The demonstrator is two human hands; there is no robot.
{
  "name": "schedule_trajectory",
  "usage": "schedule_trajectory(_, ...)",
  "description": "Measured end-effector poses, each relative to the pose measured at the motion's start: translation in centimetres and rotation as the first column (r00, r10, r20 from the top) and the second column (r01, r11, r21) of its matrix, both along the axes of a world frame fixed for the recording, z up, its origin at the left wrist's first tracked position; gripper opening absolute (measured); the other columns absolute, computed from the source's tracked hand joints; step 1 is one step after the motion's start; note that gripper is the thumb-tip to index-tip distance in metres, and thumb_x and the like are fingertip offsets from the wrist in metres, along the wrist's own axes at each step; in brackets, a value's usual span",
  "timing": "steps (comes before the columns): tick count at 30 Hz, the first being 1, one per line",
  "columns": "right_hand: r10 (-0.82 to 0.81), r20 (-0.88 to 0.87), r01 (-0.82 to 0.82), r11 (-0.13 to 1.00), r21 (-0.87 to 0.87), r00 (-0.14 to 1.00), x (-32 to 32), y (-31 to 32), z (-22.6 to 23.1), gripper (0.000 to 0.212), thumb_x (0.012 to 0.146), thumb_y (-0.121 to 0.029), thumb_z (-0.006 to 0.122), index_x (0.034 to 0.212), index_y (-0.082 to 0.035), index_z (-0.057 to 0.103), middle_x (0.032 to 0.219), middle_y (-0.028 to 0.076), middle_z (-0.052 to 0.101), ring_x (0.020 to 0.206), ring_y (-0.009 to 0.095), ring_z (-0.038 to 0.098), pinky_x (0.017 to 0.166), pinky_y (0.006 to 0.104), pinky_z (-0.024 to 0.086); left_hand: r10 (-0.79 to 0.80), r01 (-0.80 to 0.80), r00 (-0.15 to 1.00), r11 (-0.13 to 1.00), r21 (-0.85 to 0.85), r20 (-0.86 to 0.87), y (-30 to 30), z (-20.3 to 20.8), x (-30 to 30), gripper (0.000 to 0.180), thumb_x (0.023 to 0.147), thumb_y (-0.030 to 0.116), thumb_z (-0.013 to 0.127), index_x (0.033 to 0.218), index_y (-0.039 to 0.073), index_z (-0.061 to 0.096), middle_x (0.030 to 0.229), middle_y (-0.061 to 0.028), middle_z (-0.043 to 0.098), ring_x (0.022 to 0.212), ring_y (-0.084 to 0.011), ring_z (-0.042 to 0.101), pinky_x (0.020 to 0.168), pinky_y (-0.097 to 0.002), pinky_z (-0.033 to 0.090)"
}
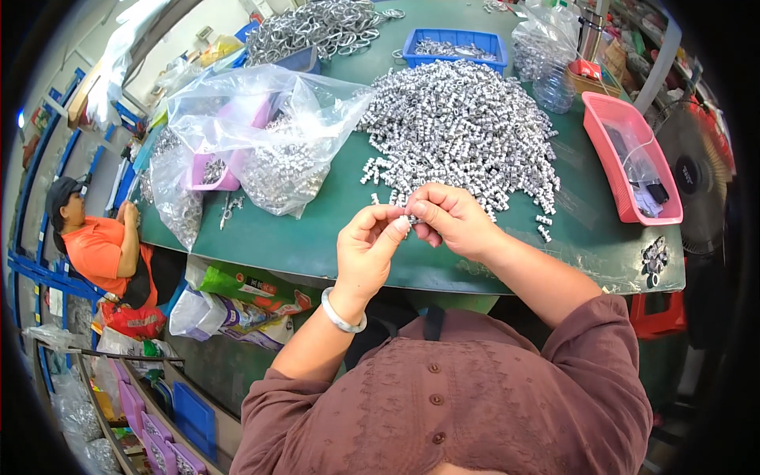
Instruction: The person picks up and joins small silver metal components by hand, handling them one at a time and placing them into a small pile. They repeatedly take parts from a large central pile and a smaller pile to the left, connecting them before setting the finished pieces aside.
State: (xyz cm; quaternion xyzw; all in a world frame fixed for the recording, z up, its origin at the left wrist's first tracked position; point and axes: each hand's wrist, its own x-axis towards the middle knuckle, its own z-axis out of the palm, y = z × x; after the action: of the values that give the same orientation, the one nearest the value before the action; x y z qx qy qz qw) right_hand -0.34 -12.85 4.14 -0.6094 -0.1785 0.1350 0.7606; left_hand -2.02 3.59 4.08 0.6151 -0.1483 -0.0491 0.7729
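My left hand (368, 247) and my right hand (457, 223) meet over the front of the green table (317, 241). Both are closed in a fingertip pinch around a small silvery metal piece (407, 221), mostly covered by the fingers, so its exact kind cannot be made out. Just beyond the fingertips spreads a large heap of small ridged silvery metal parts (467, 127). A few loose ones (544, 228) lie at its right edge, close to my right forearm. A white bangle (342, 315) circles my left wrist.
Left of the heap lie clear plastic bags (289, 178) of metal parts and a purple bin (214, 176). A blue tray (443, 60) and metal rings (317, 32) sit at the back. At right are a pink basket (671, 210) and a fan (690, 170). A person in orange (95, 249) works at left.
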Motion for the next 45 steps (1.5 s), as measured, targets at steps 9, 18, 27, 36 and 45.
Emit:
schedule_trajectory(9,0.055,-0.024,-0.049,0.977,0.206,0.998,0.0,-0.8,-2.3,0.016,0.09,-0.016,0.048,0.095,-0.002,0.053,0.08,0.003,0.056,0.068,0.009,0.054,0.062,0.0231,0.045,0.167,-0.165,0.985,0.985,-0.039,0.033,0.2,-1.5,-0.9,0.013,0.083,0.003,0.058,0.095,-0.001,0.056,0.08,-0.0047,0.059,0.068,-0.0098,0.056,0.063,-0.0217,0.046)
schedule_trajectory(18,0.176,-0.112,-0.149,0.966,0.212,0.978,0.4,-1.9,-3.2,0.01,0.087,-0.01,0.052,0.092,-0.002,0.055,0.08,0.004,0.058,0.066,0.01,0.057,0.061,0.0232,0.047,0.152,-0.19,0.94,0.977,0.097,0.304,-0.4,-2.4,-0.5,0.018,0.078,-0.007,0.06,0.095,-0.001,0.055,0.092,-0.0041,0.052,0.076,-0.0087,0.052,0.068,-0.0202,0.043)
schedule_trajectory(27,0.222,-0.174,-0.165,0.942,0.292,0.959,0.4,-1.7,-3.5,0.009,0.086,-0.007,0.053,0.093,-0.001,0.054,0.079,0.005,0.058,0.064,0.012,0.056,0.061,0.0244,0.047,0.078,-0.098,0.97,0.992,0.077,0.231,-0.4,-2.7,-0.7,0.02,0.079,-0.006,0.058,0.097,-0.001,0.051,0.089,-0.0053,0.054,0.076,-0.0092,0.052,0.067,-0.0203,0.043)
schedule_trajectory(36,0.078,-0.077,-0.078,0.997,0.008,0.994,0.3,-1.6,-2.7,0.011,0.085,-0.008,0.053,0.093,-0.002,0.057,0.076,0.001,0.058,0.064,0.008,0.054,0.059,0.0217,0.044,-0.109,-0.026,0.951,0.904,-0.428,-0.288,0.5,-4.2,-2.2,0.012,0.085,0.008,0.054,0.097,0.005,0.051,0.094,-0.007,0.059,0.081,-0.0164,0.057,0.074,-0.0283,0.046)
schedule_trajectory(45,-0.057,0.57,0.329,0.861,-0.387,0.82,0.9,-1.4,-3.9,0.01,0.079,-0.001,0.055,0.088,-0.001,0.058,0.08,0.007,0.059,0.069,0.017,0.057,0.061,0.0285,0.045,-0.428,0.08,0.844,0.696,-0.714,-0.322,2.4,-4.6,-2.7,0.01,0.088,0.013,0.051,0.097,0.009,0.051,0.097,-0.0048,0.055,0.088,-0.0163,0.055,0.077,-0.0265,0.046)
